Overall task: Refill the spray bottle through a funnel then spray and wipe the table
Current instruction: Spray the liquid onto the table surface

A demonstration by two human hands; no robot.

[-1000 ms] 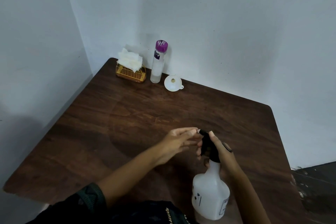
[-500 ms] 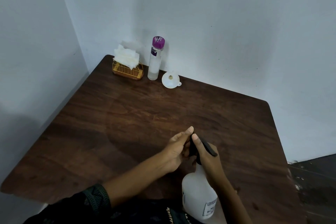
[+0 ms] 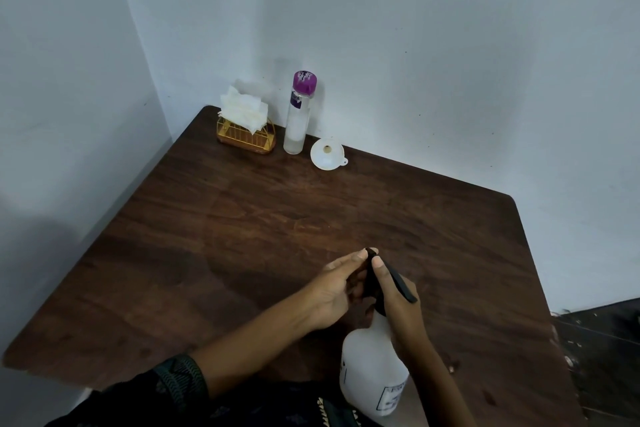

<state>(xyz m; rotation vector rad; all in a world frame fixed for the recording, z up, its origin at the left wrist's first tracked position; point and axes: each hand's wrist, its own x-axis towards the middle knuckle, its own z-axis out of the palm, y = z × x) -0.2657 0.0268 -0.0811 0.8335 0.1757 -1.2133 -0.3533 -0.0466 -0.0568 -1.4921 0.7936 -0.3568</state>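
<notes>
I am holding the spray bottle [image 3: 372, 366] upright at the near edge of the tabletop [image 3: 277, 218], close against my body. My right hand [image 3: 398, 308] is wrapping the neck just under the black spray head [image 3: 375, 279], fingers clamped around it. My left hand [image 3: 341, 288] is now closing on the head from the other side, its fingertips pinching the nozzle tip; a second ago those fingers were spread and only approaching. The head has also turned in that interval (the trigger is now pointing off to the right rather than away from me).

Judgement: I am unscrewing the head, the opening step of the refill. It is not yet off.

The funnel [image 3: 327, 154] is lying well apart at the far edge, just beside the purple-capped bottle [image 3: 299, 113] and the napkin holder [image 3: 246, 133]; none of them is being touched. Whether the spray bottle holds any liquid I cannot tell.
</notes>
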